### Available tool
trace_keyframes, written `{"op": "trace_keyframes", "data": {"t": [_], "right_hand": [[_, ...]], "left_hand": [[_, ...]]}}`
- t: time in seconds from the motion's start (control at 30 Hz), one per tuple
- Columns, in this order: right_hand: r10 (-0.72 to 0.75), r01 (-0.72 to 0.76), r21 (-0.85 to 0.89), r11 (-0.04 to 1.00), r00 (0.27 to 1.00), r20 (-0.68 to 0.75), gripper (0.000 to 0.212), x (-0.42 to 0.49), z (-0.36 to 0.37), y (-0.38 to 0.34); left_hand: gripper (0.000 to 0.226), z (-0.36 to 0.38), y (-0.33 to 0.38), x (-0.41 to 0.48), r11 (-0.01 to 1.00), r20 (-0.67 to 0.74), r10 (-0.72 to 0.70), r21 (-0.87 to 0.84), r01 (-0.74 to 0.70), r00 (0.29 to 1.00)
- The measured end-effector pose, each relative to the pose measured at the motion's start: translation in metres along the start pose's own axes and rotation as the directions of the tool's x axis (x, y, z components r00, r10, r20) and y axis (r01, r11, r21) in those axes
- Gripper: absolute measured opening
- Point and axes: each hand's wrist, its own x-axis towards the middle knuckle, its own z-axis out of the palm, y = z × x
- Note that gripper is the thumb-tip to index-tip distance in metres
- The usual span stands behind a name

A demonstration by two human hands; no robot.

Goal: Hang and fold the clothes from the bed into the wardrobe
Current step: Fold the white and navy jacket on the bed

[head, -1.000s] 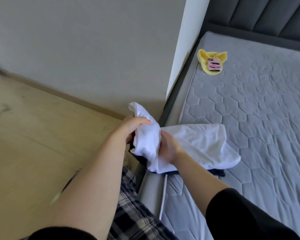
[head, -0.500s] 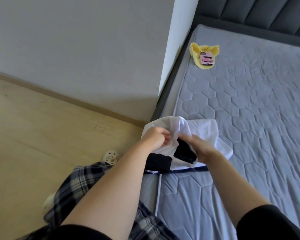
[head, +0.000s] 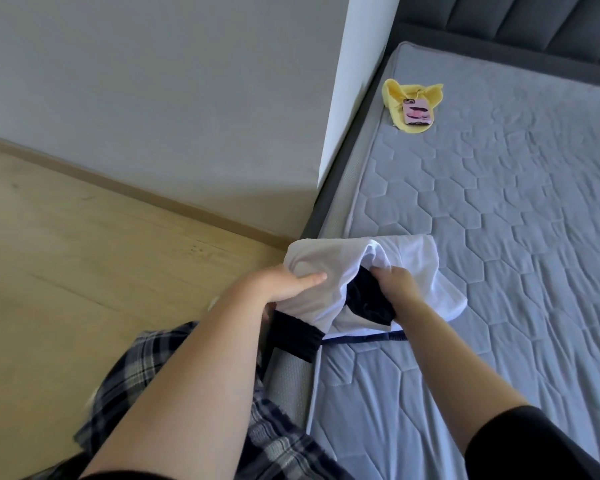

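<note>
Both hands gripping bunched garment

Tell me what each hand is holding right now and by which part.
Both grip the white garment at the mattress edge: left hand bunches the white cloth at its near-left end, right hand grips at its dark navy lining.

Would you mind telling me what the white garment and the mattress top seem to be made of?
White garment: thin, soft woven or knit fabric, matte; it bunches and folds limply in both hands. Mattress top: grey quilted textile, stitched in hexagons, slightly puffed between seams.
</note>
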Motion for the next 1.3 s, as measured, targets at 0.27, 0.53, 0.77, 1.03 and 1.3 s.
{"op": "trace_keyframes", "data": {"t": [0.27,0.53,0.77,1.03,1.3], "right_hand": [[0.123,-0.122,0.025,0.992,0.991,-0.046,0.025,0.002,0.006,-0.001],[-0.097,0.097,-0.047,0.994,0.995,-0.006,0.024,-0.008,-0.004,0.005],[-0.132,-0.253,0.5,0.829,0.779,0.613,0.079,-0.001,-0.044,0.008],[-0.086,0.024,0.187,0.982,0.938,0.335,0.03,0.005,-0.031,-0.005],[-0.061,0.052,0.14,0.989,0.996,0.059,0.024,0.013,-0.04,-0.024]], "left_hand": [[0.042,0.042,0.014,-0.026,0.699,-0.141,0.302,0.705,-0.119,0.943],[0.018,0.019,0.024,-0.017,0.87,-0.307,0.295,-0.307,-0.387,0.905],[0.027,0.063,0.037,0.01,0.845,-0.044,0.404,-0.363,-0.392,0.914],[0.041,0.076,0.042,0.04,0.838,-0.034,0.348,-0.437,-0.327,0.937],[0.027,0.051,0.032,0.02,0.8,-0.767,0.492,0.21,-0.562,0.412]]}}
